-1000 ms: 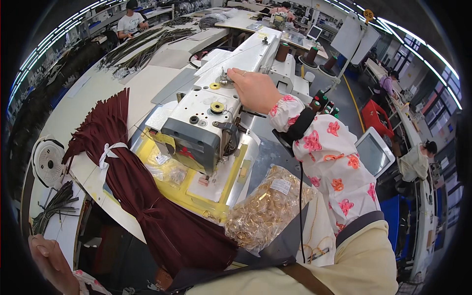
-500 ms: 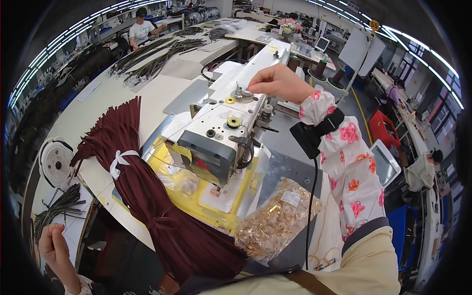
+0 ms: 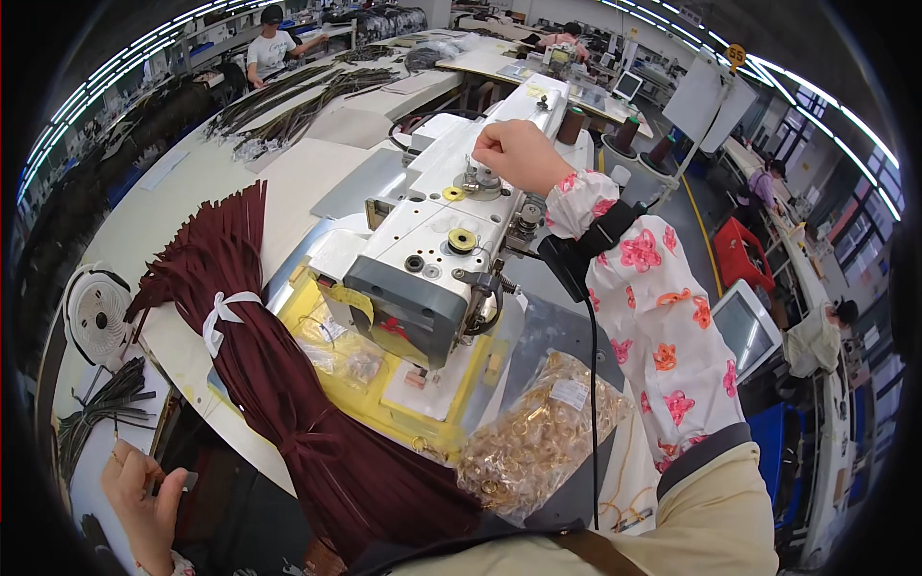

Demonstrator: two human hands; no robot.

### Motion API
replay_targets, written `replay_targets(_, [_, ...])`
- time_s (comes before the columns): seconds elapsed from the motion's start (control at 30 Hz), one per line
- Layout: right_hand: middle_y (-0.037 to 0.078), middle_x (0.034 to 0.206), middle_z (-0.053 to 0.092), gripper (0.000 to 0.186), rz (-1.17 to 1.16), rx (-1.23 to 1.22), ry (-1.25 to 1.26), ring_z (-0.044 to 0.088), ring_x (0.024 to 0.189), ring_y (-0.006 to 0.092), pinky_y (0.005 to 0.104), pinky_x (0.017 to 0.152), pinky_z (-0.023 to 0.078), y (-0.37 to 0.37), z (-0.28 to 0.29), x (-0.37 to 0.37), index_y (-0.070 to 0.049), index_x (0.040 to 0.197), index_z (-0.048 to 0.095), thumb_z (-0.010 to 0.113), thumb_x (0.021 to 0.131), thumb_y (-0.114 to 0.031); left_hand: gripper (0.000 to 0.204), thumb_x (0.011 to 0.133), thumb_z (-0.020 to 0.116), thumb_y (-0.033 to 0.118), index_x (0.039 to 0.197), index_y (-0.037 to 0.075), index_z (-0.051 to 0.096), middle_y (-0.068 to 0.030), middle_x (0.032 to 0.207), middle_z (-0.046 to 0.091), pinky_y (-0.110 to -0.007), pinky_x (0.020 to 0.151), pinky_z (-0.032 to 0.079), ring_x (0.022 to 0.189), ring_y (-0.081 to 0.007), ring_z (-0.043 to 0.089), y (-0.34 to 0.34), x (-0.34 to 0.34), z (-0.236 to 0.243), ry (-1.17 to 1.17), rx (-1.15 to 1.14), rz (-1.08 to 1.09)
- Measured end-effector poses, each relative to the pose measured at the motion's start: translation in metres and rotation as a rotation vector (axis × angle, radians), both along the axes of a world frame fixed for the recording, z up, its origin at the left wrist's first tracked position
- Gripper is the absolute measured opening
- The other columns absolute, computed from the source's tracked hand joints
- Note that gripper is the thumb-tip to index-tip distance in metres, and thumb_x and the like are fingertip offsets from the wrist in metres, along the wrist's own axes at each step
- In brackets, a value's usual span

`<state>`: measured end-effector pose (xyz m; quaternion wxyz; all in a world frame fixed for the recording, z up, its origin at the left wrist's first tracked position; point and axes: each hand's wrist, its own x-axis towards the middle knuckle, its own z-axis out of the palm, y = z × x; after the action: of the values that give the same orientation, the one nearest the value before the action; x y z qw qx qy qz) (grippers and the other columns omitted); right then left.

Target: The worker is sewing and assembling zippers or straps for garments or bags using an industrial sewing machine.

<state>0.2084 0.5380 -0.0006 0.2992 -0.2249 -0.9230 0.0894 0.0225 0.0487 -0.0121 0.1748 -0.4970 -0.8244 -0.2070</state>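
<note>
My right hand (image 3: 519, 154) is closed, fingertips curled just above a metal fitting (image 3: 480, 180) on the white sewing machine (image 3: 432, 226); what they hold is hidden. My left hand (image 3: 139, 499), at lower left, has its thumb spread and fingers curled round a thin stick-like item (image 3: 116, 428). A big bundle of maroon strips (image 3: 250, 365), tied with white fabric (image 3: 216, 317), lies left of the machine. A clear bag of gold fittings (image 3: 538, 442) lies at its lower right. Yellow backing (image 3: 403, 422) with a small plastic bag (image 3: 336, 350) surrounds the machine's foot.
A white fan (image 3: 96, 312) and dark strips (image 3: 101, 413) sit at left. Thread cones (image 3: 624, 134), a screen (image 3: 749, 326) and red crate (image 3: 744, 254) stand right. Co-workers work at far left (image 3: 269, 58), back (image 3: 567, 43) and right (image 3: 816, 336).
My right fingertips have lifted off the metal fitting and curled above it. My left hand has moved right, nearer the maroon bundle, and its thumb has spread.
</note>
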Motion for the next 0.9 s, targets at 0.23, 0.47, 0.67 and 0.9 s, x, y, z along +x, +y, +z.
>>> replay_targets(0.23, [0.010,0.069,0.062,0.015,-0.084,0.032,-0.319,0.059,0.066,0.0274,0.0351,0.061,0.046,-0.008,0.013,0.031,-0.006,0.073,0.063,0.057,0.074,-0.019,0.027,0.071,0.056,0.004,0.060,0.003,0.031,-0.0075,0.067,0.034,-0.029,0.051,0.024,0.056,-0.0180,0.032,0.003,-0.009,-0.026,-0.410,0.320,-0.167])
replay_targets(0.47, [0.013,0.074,0.061,0.020,-0.079,0.335,-0.259,0.059,0.070,0.0289,0.0375,0.064,0.046,-0.016,0.003,0.002,-0.004,0.075,0.062,0.054,0.077,-0.022,0.033,0.094,0.036,0.022,0.063,0.010,0.032,-0.0015,0.066,0.041,-0.018,0.047,0.025,0.042,-0.0047,0.029,0.020,-0.027,-0.038,-1.329,0.921,-1.117])
replay_targets(0.67, [0.012,0.074,0.062,0.018,-0.159,0.144,-0.484,0.059,0.072,0.0294,0.0383,0.064,0.046,-0.016,0.025,0.025,-0.005,0.074,0.061,0.055,0.076,-0.022,0.028,0.095,0.037,0.021,0.070,0.008,0.038,0.0019,0.062,0.034,-0.019,0.044,0.021,0.045,-0.0034,0.026,0.021,-0.029,-0.055,-1.180,0.890,-0.562])
replay_targets(0.9, [0.013,0.071,0.058,0.015,0.059,0.590,-0.331,0.056,0.068,0.0301,0.0380,0.062,0.044,-0.020,0.005,0.000,-0.003,0.074,0.056,0.054,0.078,-0.017,0.023,0.092,0.044,0.016,0.082,-0.001,0.055,0.0064,0.052,0.032,-0.019,0.042,0.018,0.045,-0.0006,0.024,0.022,-0.023,-0.046,-0.816,0.514,-0.161])
